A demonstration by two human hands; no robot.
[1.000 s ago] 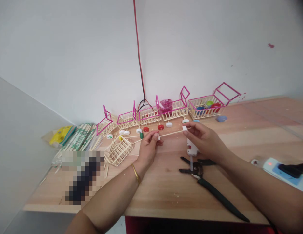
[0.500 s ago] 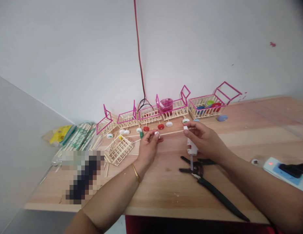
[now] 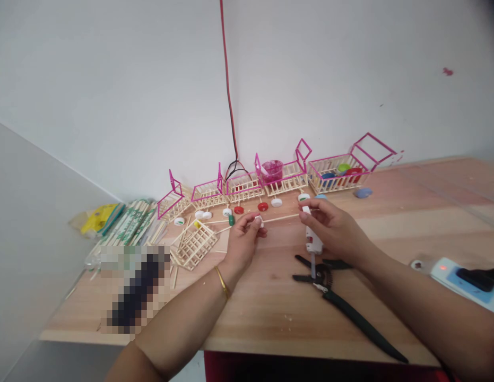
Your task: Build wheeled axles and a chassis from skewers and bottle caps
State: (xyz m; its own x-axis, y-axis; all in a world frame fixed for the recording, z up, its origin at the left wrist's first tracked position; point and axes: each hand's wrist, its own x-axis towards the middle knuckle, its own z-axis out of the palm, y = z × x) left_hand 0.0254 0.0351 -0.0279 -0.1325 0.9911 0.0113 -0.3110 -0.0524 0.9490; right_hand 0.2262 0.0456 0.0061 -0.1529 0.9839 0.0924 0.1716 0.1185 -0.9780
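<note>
My left hand (image 3: 245, 233) is closed in a pinch on a small white piece (image 3: 259, 220), possibly a bottle cap; the fingers partly cover it. My right hand (image 3: 330, 223) is closed around a white hot glue gun (image 3: 313, 239), thumb across its body. A clear glue stick (image 3: 313, 265) sticks out of the gun's back end towards me. A thin wooden stick (image 3: 282, 217) spans the gap between the hands; I cannot tell whether either hand touches it. Below the gun lie black-handled pruning shears (image 3: 350, 313).
Small stick carts with pink rims (image 3: 286, 183) and bottle-cap wheels line the wall. A stick frame (image 3: 195, 246) lies left of my left hand. Bundled sticks (image 3: 131, 225) are farther left. A power strip (image 3: 465, 284) with a plug is at right. A red-black cable (image 3: 227, 79) hangs behind.
My left hand and the small white piece have shifted slightly to the right. My right hand stays almost where it was, with the glue gun still in it.
</note>
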